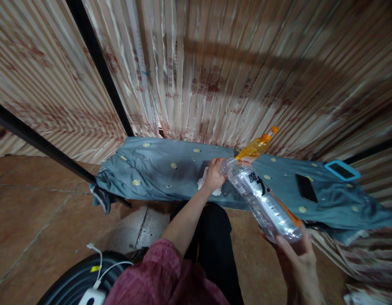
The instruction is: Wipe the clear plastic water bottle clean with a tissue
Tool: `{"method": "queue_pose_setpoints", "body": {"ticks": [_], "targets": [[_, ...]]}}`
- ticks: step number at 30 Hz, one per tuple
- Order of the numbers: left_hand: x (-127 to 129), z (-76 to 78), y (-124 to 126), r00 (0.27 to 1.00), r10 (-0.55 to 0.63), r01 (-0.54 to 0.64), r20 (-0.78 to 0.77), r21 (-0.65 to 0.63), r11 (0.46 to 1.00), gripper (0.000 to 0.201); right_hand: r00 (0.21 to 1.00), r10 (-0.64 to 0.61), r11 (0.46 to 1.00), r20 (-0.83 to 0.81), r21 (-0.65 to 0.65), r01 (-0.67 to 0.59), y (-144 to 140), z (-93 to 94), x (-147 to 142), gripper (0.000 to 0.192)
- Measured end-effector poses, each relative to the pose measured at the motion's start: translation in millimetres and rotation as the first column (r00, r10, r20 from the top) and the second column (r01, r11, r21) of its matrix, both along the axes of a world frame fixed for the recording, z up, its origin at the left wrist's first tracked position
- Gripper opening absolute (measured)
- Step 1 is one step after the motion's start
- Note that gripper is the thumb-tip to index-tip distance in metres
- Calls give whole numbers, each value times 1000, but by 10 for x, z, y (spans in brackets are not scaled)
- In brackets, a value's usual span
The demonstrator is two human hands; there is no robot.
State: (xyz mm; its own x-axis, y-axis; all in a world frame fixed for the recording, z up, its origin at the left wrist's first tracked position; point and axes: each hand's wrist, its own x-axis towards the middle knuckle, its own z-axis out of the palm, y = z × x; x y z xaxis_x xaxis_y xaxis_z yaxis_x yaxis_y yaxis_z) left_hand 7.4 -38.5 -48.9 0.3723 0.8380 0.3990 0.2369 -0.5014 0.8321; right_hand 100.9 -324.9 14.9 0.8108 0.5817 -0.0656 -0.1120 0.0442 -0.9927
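A large clear plastic bottle (262, 199) with a silver and orange label is tilted across the front of me, its neck toward the upper left. My right hand (300, 258) grips it round the base. At the neck end, my left hand (214, 176) has its fingers closed against the bottle; part of the grip is hidden. White tissue (217, 191) shows on both sides of the left hand, and I cannot tell whether it is held or lies on the cloth. Just beyond the bottle's neck is a smaller yellow-orange bottle (254, 148) with an orange cap.
A grey-blue patterned cloth (157, 182) covers a long narrow surface. To the right lie a black phone (306, 188) and a blue-framed device (342, 170). Striped curtains (215, 84) and black poles (102, 67) stand around. A white charger (93, 295) with cables sits on a black ribbed stool (60, 281).
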Motion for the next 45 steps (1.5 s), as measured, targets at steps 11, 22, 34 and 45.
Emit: {"method": "queue_pose_setpoints", "body": {"ticks": [11,22,34,45], "targets": [[-13,23,0,1000,-3,3,13,9,1000,49,998,-64,994,29,-82,66,52,93,-100,106],[-1,-20,24,1000,14,-14,-3,31,999,44,995,-67,995,68,-72,72,6,-11,-68,97],[-20,-40,50,1000,0,0,18,24,1000,41,998,-55,993,40,-107,59,35,21,-85,105],[-27,-55,68,1000,11,-11,-2,48,999,36,998,-35,995,47,-93,39,22,-23,-60,102]]}}
